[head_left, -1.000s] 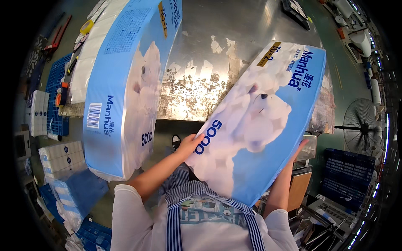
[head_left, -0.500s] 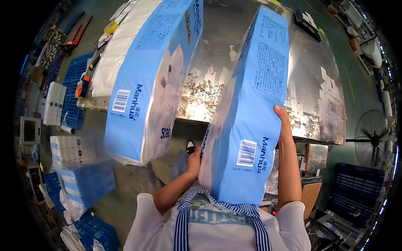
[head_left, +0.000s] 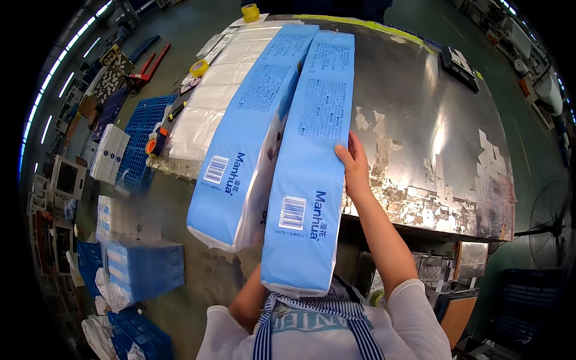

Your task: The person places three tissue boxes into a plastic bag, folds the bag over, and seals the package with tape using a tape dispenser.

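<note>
Long light-blue tissue pack (head_left: 312, 168): stands on edge on the metal desk (head_left: 432, 120), near end overhanging toward the person at 6 o'clock. Right hand (head_left: 354, 168): flat against the pack's right face at 3 o'clock, fingers (head_left: 351, 147) spread and extended, pressing rather than gripping. Left hand: hidden beneath the pack; hold cannot be told. Second blue tissue pack (head_left: 252, 132): touching the first at 9 o'clock, leaning left. White wrapped bundle (head_left: 210, 102): farther toward 9 o'clock. Blue crates (head_left: 144, 270): on the floor at 8 o'clock.
</note>
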